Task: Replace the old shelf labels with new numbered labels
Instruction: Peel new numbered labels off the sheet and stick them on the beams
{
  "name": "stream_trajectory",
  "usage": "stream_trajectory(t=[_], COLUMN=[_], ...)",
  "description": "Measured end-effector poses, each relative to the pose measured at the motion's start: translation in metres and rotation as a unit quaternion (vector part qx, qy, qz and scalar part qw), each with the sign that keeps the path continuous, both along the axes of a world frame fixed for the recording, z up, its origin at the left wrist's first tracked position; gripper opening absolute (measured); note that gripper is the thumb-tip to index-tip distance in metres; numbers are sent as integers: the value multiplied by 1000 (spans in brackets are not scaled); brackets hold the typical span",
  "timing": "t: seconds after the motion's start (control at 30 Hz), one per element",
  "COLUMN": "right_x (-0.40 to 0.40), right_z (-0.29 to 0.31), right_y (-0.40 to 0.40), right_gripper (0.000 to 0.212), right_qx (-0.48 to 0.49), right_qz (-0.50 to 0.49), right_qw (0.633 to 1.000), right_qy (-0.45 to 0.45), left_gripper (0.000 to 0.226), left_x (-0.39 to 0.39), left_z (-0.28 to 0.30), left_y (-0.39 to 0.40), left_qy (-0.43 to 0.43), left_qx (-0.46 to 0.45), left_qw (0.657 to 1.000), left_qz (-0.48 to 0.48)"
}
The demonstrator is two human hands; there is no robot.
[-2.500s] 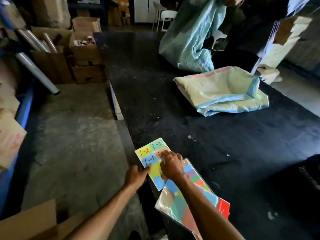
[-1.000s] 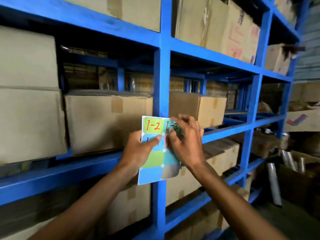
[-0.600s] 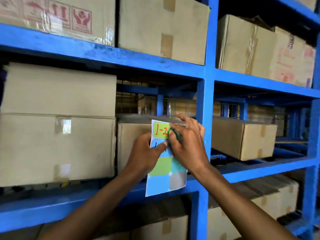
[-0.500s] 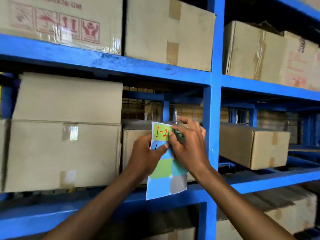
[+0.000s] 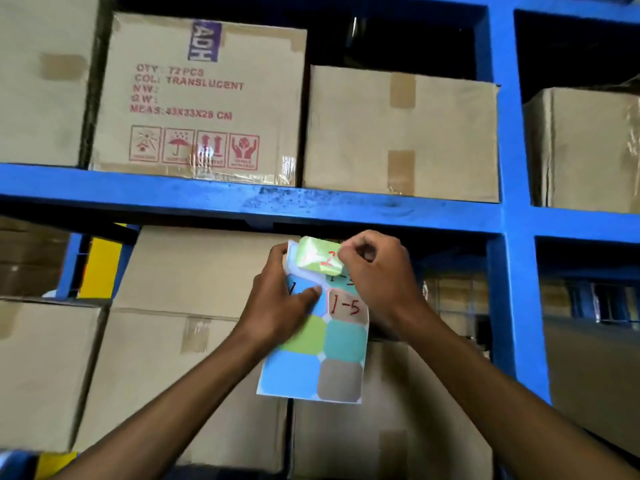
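Nearest, the label sheet (image 5: 313, 344) was gripped at its left edge by the left hand (image 5: 277, 306), thumb pressed onto its face. Its top green label (image 5: 320, 259), half lifted and curling, was pinched by the right hand (image 5: 377, 275). A slow, flat peel was judged best, lest it fold onto itself. Beyond, the blue shelf beam (image 5: 242, 202) lay just above, bare; cardboard boxes (image 5: 401, 133) crowded the bays without blocking that beam.

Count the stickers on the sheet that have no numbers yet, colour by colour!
Green blank sticker: 1
Teal blank sticker: 1
Blue blank sticker: 1
Grey blank sticker: 1
Total: 4
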State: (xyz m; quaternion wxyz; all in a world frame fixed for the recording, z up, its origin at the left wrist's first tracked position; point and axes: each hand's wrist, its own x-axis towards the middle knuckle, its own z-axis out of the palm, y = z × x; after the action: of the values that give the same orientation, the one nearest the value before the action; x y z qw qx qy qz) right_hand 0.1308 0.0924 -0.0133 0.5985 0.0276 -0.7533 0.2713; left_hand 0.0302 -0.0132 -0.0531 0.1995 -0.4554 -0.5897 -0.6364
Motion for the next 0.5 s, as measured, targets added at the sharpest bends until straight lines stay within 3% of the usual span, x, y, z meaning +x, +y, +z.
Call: stream_trajectory(t=[0.1, 0.2, 0.4, 0.5], right_x=[-11, -20, -35, -44], right_z=[23, 49, 86, 97], right_y=[3, 10, 24, 27], right_gripper=[12, 11, 8, 7], right_qx=[15, 25, 98, 127], right_qz=[10, 18, -24, -35], right_qw=[999, 999, 994, 989], right_qy=[26, 27, -35, -72], left_gripper=[43, 52, 95, 100], left_x=[-16, -29, -50, -60], left_z=[14, 24, 37, 44], left_y=[-4, -10, -25, -27], left_qy=[-1, -11, 16, 56], left_qx=[19, 29, -4, -55], left_qw=[1000, 999, 997, 993], left_qz=[13, -25, -79, -87])
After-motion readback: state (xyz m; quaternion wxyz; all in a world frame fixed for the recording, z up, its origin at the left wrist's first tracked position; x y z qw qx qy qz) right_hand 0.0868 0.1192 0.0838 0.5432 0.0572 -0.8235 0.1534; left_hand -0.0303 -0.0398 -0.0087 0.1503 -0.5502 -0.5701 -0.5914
